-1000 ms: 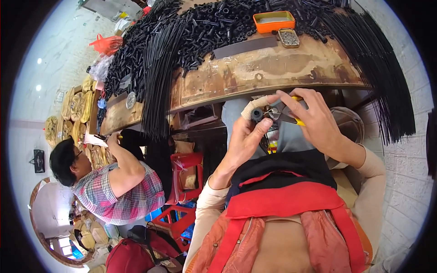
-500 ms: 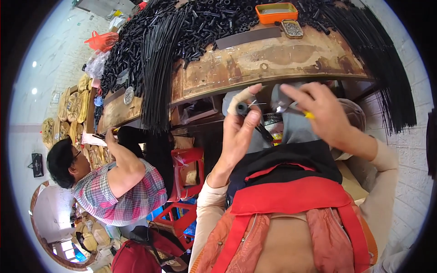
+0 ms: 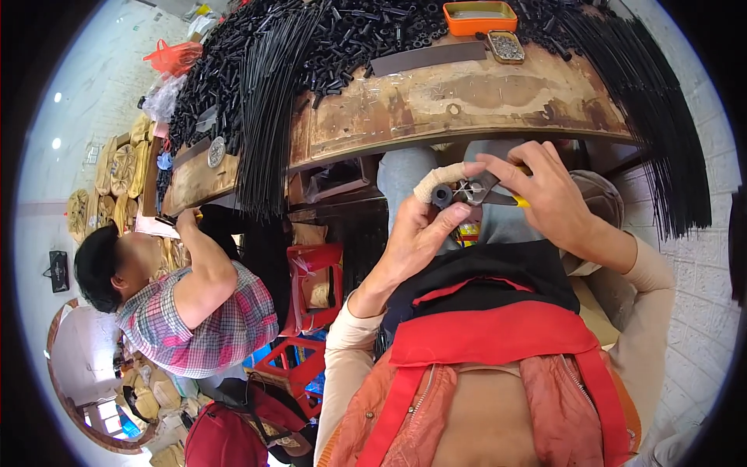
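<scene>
Brown, worn wooden bench (image 3: pixel 373 128) spreads beyond the fingers. The right hand (image 3: pixel 554 194) has its fingers clamped on yellow-handled metal pliers (image 3: pixel 498 194); just beside the pliers' head, the left hand's (image 3: pixel 418 233) fingers grip a short, hollow black cylinder (image 3: pixel 441 194).

Stained wooden table (image 3: pixel 373 128) — on it, black tubes (image 3: pixel 381 35), black strands (image 3: pixel 268 109), an orange tub (image 3: pixel 480 26), a dark strip (image 3: pixel 428 58)

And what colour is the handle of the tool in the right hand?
The visible handle is yellow, seen in the head view.
</scene>
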### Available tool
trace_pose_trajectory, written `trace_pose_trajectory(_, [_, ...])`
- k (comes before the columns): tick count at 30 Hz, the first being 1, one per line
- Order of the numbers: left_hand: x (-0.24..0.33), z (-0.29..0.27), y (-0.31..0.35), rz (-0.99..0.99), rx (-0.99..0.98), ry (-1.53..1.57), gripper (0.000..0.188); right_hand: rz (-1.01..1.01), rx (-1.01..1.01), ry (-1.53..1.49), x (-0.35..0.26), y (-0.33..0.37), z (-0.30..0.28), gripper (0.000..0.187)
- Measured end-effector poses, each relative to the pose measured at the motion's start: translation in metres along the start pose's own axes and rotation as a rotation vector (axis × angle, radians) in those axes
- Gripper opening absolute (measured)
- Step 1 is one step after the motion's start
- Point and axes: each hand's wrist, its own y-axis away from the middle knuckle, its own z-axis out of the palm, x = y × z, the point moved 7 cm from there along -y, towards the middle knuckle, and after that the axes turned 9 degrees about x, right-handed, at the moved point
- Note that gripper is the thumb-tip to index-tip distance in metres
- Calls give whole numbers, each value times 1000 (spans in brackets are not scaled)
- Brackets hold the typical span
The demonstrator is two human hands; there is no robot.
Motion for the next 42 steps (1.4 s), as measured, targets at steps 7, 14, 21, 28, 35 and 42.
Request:
trace_pose_trajectory(7, [-2, 2, 1, 2, 55, 28, 45, -47, 102, -62, -7, -7, -8, 60])
trace_pose_trajectory(14, [-2, 1, 3, 17, 6, -106, 45, -132, -182, -64, 0, -5, -29, 43])
trace_pose_trajectory(21, [-6, 10, 6, 85, -143, -208, 45, 690, -805, -786, -4, 56, 10, 58])
trace_pose_trajectory(28, [-5, 7, -7, -31, -161, -95, 41, 494, -502, -678, 12, 22, -25, 36])
trace_pose_trajectory(35, [-6, 15, -12, -6, -85, -91, 51, 439, -473, -590, 7, 39, -16, 38])
trace_pose_trajectory(42, [-7, 3, -17, -1, -156, -125, 46, 677, -669, -968, 7, 27, -16, 32])
